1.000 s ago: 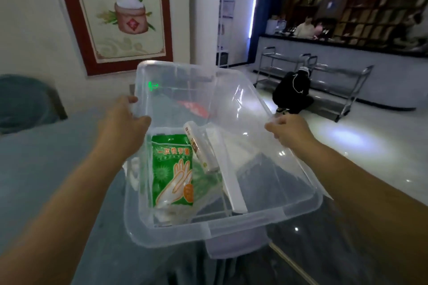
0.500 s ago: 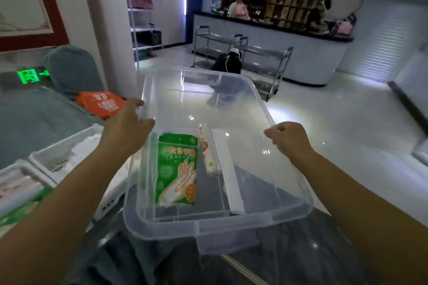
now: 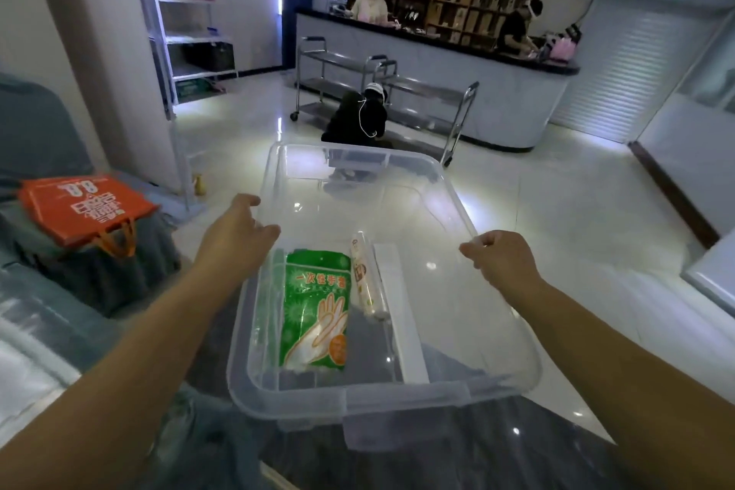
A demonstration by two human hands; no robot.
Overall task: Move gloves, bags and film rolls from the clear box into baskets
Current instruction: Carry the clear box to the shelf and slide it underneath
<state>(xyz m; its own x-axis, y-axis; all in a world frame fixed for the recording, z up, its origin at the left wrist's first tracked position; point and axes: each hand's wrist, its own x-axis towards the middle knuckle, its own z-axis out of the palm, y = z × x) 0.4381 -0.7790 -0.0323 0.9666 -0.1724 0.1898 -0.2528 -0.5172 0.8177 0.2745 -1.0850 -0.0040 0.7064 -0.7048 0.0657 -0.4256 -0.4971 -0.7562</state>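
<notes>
I hold a clear plastic box (image 3: 497, 330) in front of me above the floor. My left hand (image 3: 234, 239) grips its left rim and my right hand (image 3: 497, 263) grips its right rim. Inside, along the left half, lies a green pack of disposable gloves (image 3: 316, 310). Beside it sits a thin roll of bags or film (image 3: 366, 278), and to its right a long white film box (image 3: 399, 314). The box's right half holds nothing. No basket shows clearly.
An orange bag (image 3: 85, 207) lies on a grey-covered table (image 3: 47, 282) at the left. Ahead, a person in black crouches by steel carts (image 3: 433, 99) before a counter. A white shelf rack (image 3: 187, 12) stands back left. Glossy tile floor spreads right.
The view has swung to the right, from the wall poster to the open room. The white baskets at the left have left the view. Both hands keep their hold on the box rims.
</notes>
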